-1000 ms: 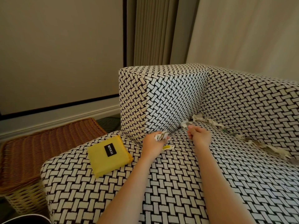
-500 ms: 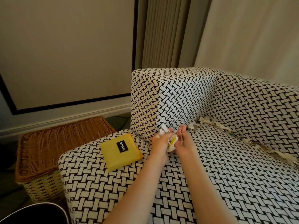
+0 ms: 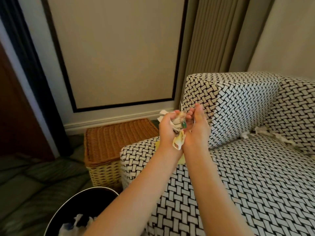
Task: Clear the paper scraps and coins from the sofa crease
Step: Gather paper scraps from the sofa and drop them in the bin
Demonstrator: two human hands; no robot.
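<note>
While your left hand (image 3: 167, 132) clamps curled fingers on crumpled, ragged paper scraps (image 3: 178, 143), your right hand (image 3: 196, 133) cups them, fingers curved together.

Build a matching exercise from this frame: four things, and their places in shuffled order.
Things:
1. wad of paper scraps
2. wicker basket
3. black bin
4. loose scraps

Places:
A. in the crease of the sofa
B. held between left hand and right hand
C. on the floor beside the sofa's end
D. bottom edge of view, white litter inside

Pairs: 1-B, 2-C, 3-D, 4-A
</note>
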